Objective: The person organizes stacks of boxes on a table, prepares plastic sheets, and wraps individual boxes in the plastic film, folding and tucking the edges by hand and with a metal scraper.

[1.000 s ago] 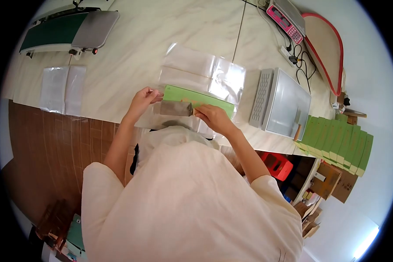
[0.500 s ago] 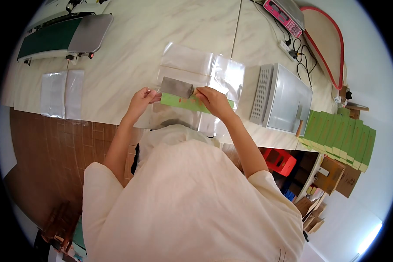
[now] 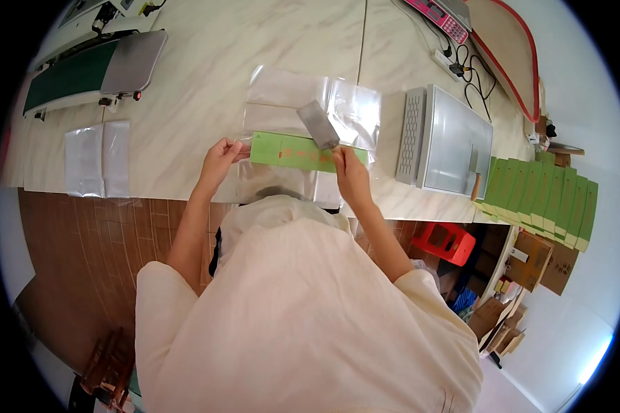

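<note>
The green box point(image 3: 275, 148), its top marked in red, lies between the two hands' fingers, over clear film point(image 3: 282, 89); whether film also wraps it I cannot tell. The right hand point(image 3: 353, 177) has its fingers clamped on the scraper point(image 3: 318, 125), whose grey blade slants away from them across the box's far edge. The left hand point(image 3: 220, 164) is at the box's left end; I cannot tell whether its fingers pinch box, film or both. Right of the right fingers, past a metal case point(image 3: 456, 141), a row of green boxes point(image 3: 537, 196) stands side by side, contents hidden, with cartons point(image 3: 528, 261) below. On the pale table point(image 3: 213, 48), a second film point(image 3: 84, 160) lies well left of the left fingers, a green-belted machine point(image 3: 72, 82) beyond it; a pink scale point(image 3: 439, 17) and power strip point(image 3: 444, 63) lie far beyond the right fingers. Below are a red stool point(image 3: 466, 246) and brown floor point(image 3: 117, 234)
</note>
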`<control>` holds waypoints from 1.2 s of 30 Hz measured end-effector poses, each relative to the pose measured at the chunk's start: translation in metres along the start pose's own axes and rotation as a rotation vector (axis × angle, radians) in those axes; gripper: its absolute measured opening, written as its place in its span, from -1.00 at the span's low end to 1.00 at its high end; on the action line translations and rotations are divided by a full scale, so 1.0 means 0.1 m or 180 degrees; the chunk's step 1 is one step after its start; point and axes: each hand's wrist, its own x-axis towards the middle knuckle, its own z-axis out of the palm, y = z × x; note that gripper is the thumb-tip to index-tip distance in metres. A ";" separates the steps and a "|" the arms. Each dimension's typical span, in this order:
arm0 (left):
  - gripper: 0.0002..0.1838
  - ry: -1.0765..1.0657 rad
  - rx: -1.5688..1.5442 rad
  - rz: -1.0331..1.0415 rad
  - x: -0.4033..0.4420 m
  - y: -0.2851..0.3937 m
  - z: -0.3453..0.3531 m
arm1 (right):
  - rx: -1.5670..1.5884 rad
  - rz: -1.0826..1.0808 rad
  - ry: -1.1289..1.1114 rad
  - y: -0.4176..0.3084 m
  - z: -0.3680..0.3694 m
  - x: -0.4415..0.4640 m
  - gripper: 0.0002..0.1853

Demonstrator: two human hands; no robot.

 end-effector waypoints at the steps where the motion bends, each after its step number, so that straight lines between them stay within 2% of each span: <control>1: -0.74 0.0010 -0.0019 0.0005 0.00 -0.01 0.00 | 0.0090 0.0186 -0.0100 -0.02 0.02 -0.14 -0.75; 5: -0.73 0.0038 -0.0025 -0.0049 0.02 -0.04 0.01 | -0.0108 0.0612 -0.0502 -0.15 0.24 -0.62 -0.74; 11: -0.69 0.0000 0.0046 -0.0102 -0.01 -0.01 0.00 | -0.0239 0.0305 -0.0729 -0.40 0.53 -0.55 -0.73; 18: -0.65 -0.0024 -0.0202 -0.0203 0.04 -0.11 -0.06 | -0.0534 0.0049 -0.0628 -0.76 1.01 -0.35 -0.75; 26: -0.65 0.0026 -0.0251 -0.0292 0.06 -0.20 -0.08 | 0.0033 -0.0239 -0.0617 -1.01 1.04 -0.10 -0.73; 30: -0.64 -0.0102 -0.0388 -0.0460 0.13 -0.33 -0.20 | 0.0008 -0.0041 -0.0751 -1.02 1.03 -0.02 -0.74; 32: -0.64 -0.0246 -0.0531 -0.0508 0.11 -0.29 -0.21 | 0.0534 -0.0033 -0.0211 -0.88 0.91 -0.08 -0.75; 36: -0.61 -0.0405 -0.0622 -0.0277 0.03 -0.22 -0.13 | 0.0268 0.0102 -0.0020 -0.55 0.48 -0.33 -0.77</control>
